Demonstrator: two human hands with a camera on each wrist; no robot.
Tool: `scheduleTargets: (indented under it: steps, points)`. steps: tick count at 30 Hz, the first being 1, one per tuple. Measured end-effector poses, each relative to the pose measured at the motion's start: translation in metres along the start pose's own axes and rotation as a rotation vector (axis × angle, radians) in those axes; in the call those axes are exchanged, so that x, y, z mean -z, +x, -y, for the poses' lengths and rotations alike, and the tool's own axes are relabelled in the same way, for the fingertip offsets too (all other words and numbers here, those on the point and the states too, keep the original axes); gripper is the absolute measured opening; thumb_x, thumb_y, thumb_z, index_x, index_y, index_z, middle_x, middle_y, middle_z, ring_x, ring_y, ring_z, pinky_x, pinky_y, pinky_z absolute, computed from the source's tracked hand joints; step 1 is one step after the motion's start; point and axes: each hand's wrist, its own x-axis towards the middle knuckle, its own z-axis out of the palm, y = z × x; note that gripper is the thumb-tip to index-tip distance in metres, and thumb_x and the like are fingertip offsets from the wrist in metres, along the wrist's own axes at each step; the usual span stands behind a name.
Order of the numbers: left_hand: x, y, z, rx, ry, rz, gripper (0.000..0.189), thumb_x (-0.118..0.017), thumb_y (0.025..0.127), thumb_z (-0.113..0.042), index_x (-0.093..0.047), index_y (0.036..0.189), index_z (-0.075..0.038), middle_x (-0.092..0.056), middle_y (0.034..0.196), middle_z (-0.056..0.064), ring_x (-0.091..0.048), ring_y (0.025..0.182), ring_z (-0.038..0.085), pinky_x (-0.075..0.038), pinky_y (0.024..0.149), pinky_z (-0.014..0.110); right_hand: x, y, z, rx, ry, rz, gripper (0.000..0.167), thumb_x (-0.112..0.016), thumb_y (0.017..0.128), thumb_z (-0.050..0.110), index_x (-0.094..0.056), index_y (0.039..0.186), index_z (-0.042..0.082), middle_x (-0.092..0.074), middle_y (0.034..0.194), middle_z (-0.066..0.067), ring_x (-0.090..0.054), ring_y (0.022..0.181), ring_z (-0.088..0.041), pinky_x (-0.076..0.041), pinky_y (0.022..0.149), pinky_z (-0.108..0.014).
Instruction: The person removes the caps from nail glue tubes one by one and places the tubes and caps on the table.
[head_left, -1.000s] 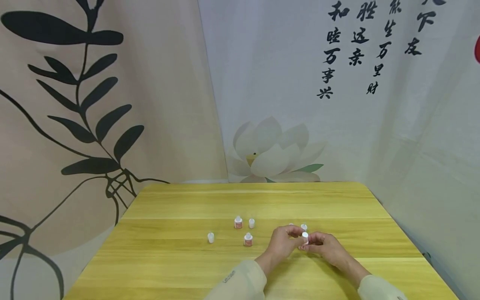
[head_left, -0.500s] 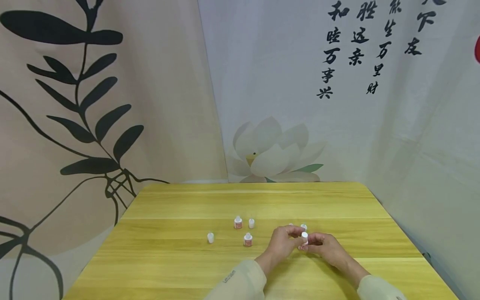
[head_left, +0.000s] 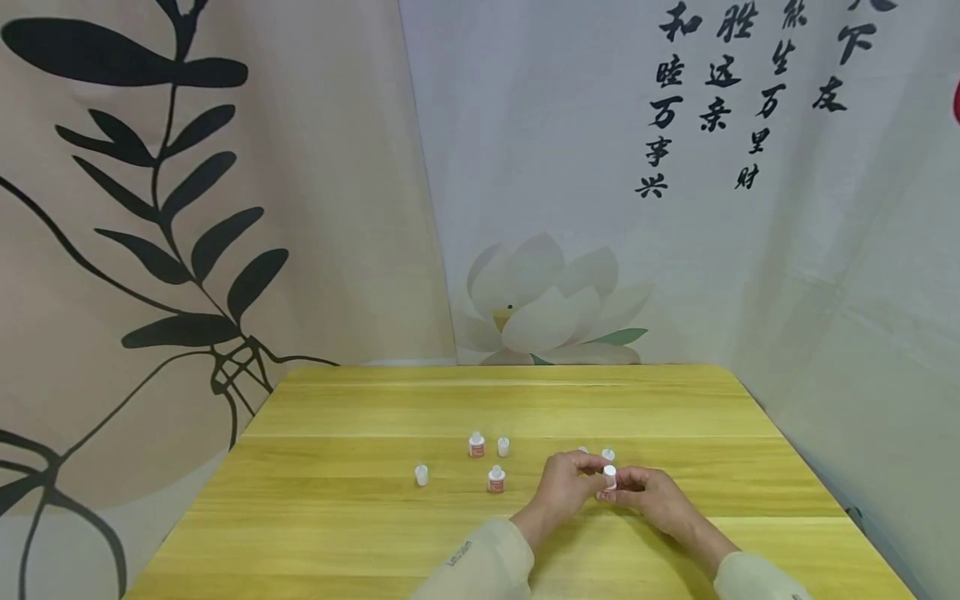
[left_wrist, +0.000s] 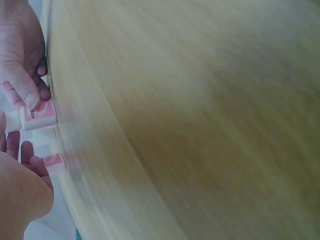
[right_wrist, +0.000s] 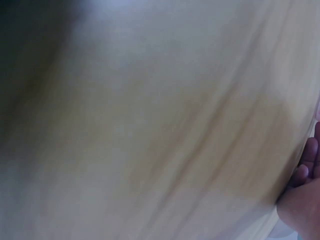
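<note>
My left hand (head_left: 566, 485) pinches the white cap (head_left: 610, 472) on top of a small bottle. From the right, my right hand (head_left: 658, 497) holds that bottle low down, fingertips close to the table. In the left wrist view the bottle (left_wrist: 40, 115) shows a pink label, with the right thumb on it and the left fingers at its cap end. Just behind the hands stand a loose white cap (head_left: 608, 454) and another bottle (left_wrist: 54, 162), mostly hidden by the left hand in the head view. At its edge, the right wrist view has only part of the right hand (right_wrist: 305, 185).
Left of the hands are two small bottles with pink labels, a far one (head_left: 477, 445) and a near one (head_left: 497, 479). One white cap (head_left: 503, 447) stands beside the far bottle, another (head_left: 422, 476) farther left. A printed curtain (head_left: 360, 208) hangs behind the wooden table (head_left: 337, 525).
</note>
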Motion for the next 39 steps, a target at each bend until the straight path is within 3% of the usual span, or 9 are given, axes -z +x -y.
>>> scheduleTargets:
  steps: [9,19,28,39]
  points:
    - [-0.0030,0.0003,-0.0015,0.054,0.018,-0.043,0.013,-0.083,0.080,-0.014,-0.076,0.091,-0.016,-0.064,0.087,-0.012,-0.056,0.088,0.007,-0.049,0.075,0.024,0.0005,-0.0011,-0.0002,0.006,-0.035,0.010,0.033,-0.075,0.088,0.032,-0.069,0.111,0.008,-0.068,0.106,-0.005,-0.061,0.098,-0.022,-0.051,0.085,-0.041]
    - [0.0034,-0.0011,-0.0021,0.040,0.002,0.011,0.016,-0.079,0.085,-0.017,-0.076,0.100,-0.016,-0.066,0.092,-0.012,-0.056,0.094,0.010,-0.049,0.078,0.027,0.0011,-0.0017,0.0011,0.006,-0.022,0.032,0.034,-0.074,0.090,0.031,-0.068,0.113,0.007,-0.068,0.110,-0.006,-0.061,0.102,-0.023,-0.051,0.089,-0.044]
    - [0.0028,0.0034,-0.0001,0.048,-0.036,0.013,0.012,-0.079,0.085,-0.014,-0.077,0.096,-0.013,-0.067,0.088,-0.011,-0.059,0.085,0.007,-0.052,0.072,0.023,0.0000,0.0020,0.0027,0.009,-0.041,-0.002,0.032,-0.076,0.088,0.030,-0.070,0.109,0.006,-0.070,0.103,-0.004,-0.061,0.095,-0.021,-0.052,0.079,-0.030]
    - [0.0028,0.0036,0.0003,0.046,-0.027,0.020,0.014,-0.079,0.085,-0.014,-0.077,0.099,-0.012,-0.067,0.089,-0.010,-0.059,0.086,0.007,-0.052,0.073,0.023,0.0008,0.0020,0.0009,0.027,-0.064,0.010,0.028,-0.076,0.088,0.027,-0.071,0.107,0.007,-0.070,0.101,-0.004,-0.062,0.094,-0.020,-0.051,0.079,-0.028]
